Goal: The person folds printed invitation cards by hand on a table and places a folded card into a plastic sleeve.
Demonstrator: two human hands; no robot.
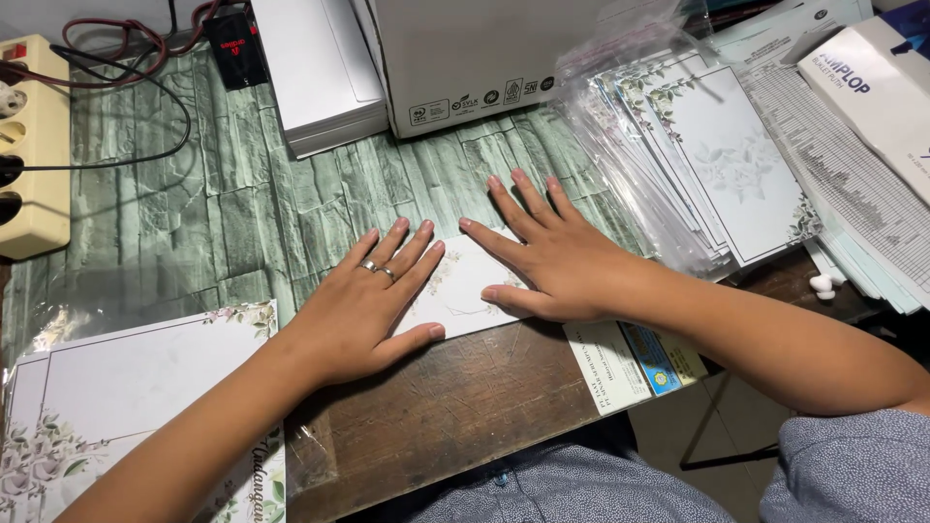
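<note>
A small white card with a floral print (463, 284) lies flat near the table's front edge. My left hand (363, 308), with rings on two fingers, presses flat on its left part, fingers spread. My right hand (542, 254) lies flat over its right part, fingers spread and the thumb along the card's lower edge. Neither hand grips anything. Most of the card is hidden under the two palms.
A stack of floral cards in clear sleeves (697, 165) lies to the right, beside printed sheets (852, 184). Larger floral sheets (116, 407) sit at the lower left. A cardboard box (465, 58), white envelopes (320, 77) and a power strip (34, 145) line the back.
</note>
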